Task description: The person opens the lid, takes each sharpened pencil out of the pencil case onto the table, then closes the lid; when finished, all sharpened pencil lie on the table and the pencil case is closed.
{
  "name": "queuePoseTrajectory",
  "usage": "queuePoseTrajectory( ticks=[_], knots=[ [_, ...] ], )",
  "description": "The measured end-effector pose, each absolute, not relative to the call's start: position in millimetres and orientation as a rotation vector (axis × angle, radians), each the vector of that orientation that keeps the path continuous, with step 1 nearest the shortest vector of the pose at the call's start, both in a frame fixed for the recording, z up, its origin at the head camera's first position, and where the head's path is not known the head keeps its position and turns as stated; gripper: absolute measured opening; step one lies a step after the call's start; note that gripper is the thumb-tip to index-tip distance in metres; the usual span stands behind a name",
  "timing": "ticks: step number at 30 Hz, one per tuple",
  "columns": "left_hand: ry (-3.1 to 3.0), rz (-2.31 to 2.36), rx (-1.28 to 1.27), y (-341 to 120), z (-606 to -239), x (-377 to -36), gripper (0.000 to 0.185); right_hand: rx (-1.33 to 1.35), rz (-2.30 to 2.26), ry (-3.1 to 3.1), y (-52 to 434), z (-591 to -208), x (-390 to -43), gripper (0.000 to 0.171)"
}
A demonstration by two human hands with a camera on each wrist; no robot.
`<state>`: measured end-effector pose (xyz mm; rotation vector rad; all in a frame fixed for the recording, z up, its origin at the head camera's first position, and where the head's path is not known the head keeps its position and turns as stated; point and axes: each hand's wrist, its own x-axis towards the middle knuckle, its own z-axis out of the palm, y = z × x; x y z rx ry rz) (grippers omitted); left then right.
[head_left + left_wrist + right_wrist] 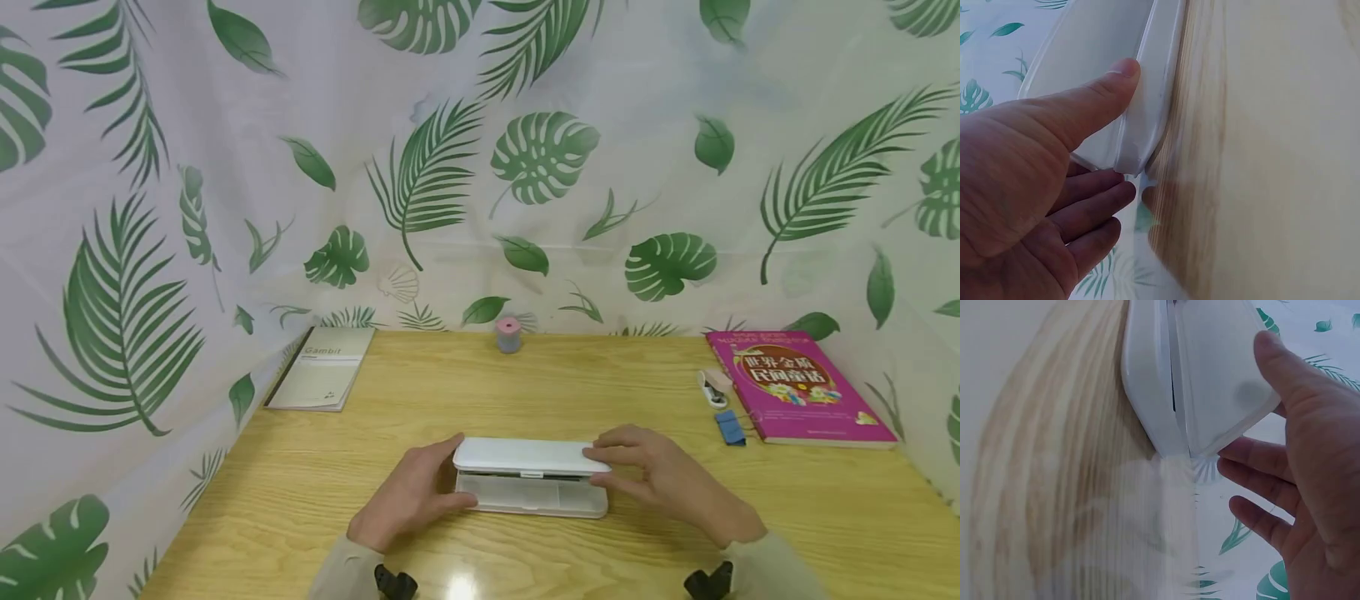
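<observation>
A white plastic pencil case [517,493] lies on the wooden table in front of me, its lid [532,456] tilted partly up along the far side. Dark, thin items show in the gap under the lid; what they are is hard to tell. My left hand [420,492] grips the case's left end; in the left wrist view its thumb [1100,94] presses the near side. At the other end, my right hand [660,475] pinches the lid's right corner between thumb [1272,353] and fingers. The right wrist view shows the lid [1216,381] raised at an angle to the base.
Back left lies a grey notebook [322,371]. A small pink-topped round item [508,333] stands at the back middle. To the right are a magenta book [806,387], a blue binder clip [730,427] and a small white-and-pink item [714,387]. Leaf-printed cloth [450,292] hangs behind.
</observation>
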<state>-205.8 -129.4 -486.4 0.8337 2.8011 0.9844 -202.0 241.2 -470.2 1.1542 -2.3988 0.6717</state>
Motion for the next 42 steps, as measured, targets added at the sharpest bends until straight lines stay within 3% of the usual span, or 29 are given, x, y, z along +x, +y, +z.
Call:
queuePoseTrajectory(
  ticks=[19, 35, 42],
  knots=[
    [2.847, 0.929, 0.825, -127.9, -485.9, -206.2, 0.095, 1.08, 0.777, -2.196, 242.8, -458.1, -221.3, 0.043],
    [2.848, 0.909, 0.766, -127.7, -482.8, -206.4, 0.101, 0.963, 1.068, -2.203, 240.1, -458.3, -240.0, 0.031],
    [2.844, 0.892, 0.736, -129.6, -484.0, -206.0, 0.103, 0.863, 0.995, -2.302, 238.9, -460.3, -248.3, 0.027]
  ],
)
